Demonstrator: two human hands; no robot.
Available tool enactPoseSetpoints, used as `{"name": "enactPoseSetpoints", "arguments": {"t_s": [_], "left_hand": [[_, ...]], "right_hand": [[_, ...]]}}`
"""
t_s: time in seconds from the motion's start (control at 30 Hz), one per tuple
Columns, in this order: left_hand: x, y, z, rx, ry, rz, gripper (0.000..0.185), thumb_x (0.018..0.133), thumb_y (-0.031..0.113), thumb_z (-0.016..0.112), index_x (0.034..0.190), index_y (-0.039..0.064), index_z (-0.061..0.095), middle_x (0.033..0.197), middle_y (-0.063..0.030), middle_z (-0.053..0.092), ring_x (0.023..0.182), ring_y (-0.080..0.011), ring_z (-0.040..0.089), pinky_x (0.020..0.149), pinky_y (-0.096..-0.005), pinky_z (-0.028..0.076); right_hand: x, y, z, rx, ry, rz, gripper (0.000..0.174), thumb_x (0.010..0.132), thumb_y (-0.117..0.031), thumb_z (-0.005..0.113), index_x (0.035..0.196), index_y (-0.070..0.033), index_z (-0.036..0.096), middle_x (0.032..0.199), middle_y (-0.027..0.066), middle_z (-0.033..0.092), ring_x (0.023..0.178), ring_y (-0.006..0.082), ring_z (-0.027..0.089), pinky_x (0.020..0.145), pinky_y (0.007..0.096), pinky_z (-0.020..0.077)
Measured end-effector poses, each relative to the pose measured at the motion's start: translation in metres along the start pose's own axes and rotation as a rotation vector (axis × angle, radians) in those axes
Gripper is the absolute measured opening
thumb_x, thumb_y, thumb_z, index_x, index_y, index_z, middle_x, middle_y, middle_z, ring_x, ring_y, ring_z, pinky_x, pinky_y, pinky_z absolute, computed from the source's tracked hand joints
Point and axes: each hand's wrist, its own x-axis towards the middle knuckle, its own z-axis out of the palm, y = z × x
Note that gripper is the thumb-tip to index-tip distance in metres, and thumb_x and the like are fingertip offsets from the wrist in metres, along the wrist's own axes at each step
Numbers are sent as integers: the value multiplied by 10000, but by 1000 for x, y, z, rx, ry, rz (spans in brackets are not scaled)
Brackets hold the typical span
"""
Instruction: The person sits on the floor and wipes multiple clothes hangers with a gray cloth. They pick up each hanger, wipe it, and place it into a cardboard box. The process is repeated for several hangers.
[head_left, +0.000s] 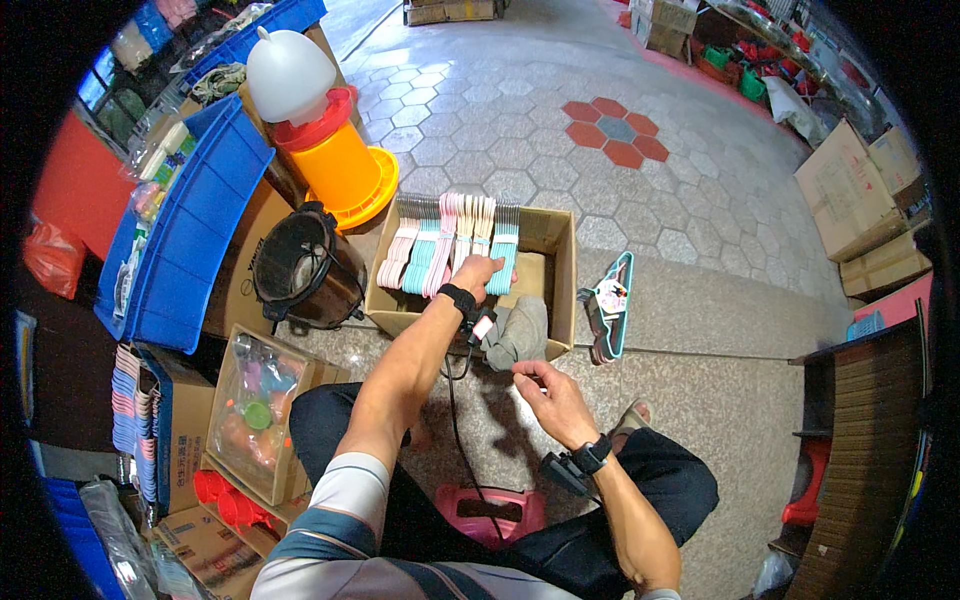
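Note:
A cardboard box (561, 247) stands on the floor before me, with several bundles of pink, turquoise and cream hangers (431, 255) packed along its left side. My left hand (475, 277) reaches into it, thumb and fingers around the rightmost turquoise hanger bundle (507, 251). Over the box's near edge drapes a grey cloth (519, 334). Just below that cloth is my right hand (556, 405), fingers curled and thumb apart, with nothing visible in it. Right of the box, a turquoise-and-dark bundle of hangers (611, 311) with a printed tag lies on the floor.
Left of the box stand a dark pot-like container (307, 270) and a yellow-red poultry feeder (337, 176) with a white top. Blue bins (199, 225) line the left. A pink stool (491, 514) is beneath me. Cardboard boxes (847, 195) stand at right.

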Motion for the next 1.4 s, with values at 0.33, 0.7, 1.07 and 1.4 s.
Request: {"name": "enactPoseSetpoints", "arguments": {"t_s": [0.33,0.7,1.07,1.4], "left_hand": [[25,-7,-13,2080,19,630,244,940,200,693,1095,14,666,939,-101,735,848,-289,717,745,-375,558],[36,-45,3,640,360,363,358,851,101,608,1095,-161,609,1132,-378,640,1107,-488,641,903,-481,529],[13,-35,-5,739,271,507,249,845,71,581,960,-145,626,925,-269,680,837,-371,665,736,-456,524],[-31,22,-34,729,140,621,274,896,118,551,745,-84,659,621,-121,632,593,-230,650,595,-403,513]], "right_hand": [[-5,-1,1,-112,-5,-45,333,1012,-254,603,1228,-6,656,1094,152,720,972,227,701,846,359,547],[-11,-5,0,-174,-10,-140,296,1002,-218,557,1168,15,633,1070,231,664,1004,415,634,892,463,495],[-18,-9,-4,-268,-31,-241,269,1001,-189,560,1169,12,621,1054,229,653,984,421,632,869,485,498],[-25,4,-1,-385,-35,-308,243,983,-182,588,1147,-6,621,1052,212,661,979,424,641,851,498,514]]}}
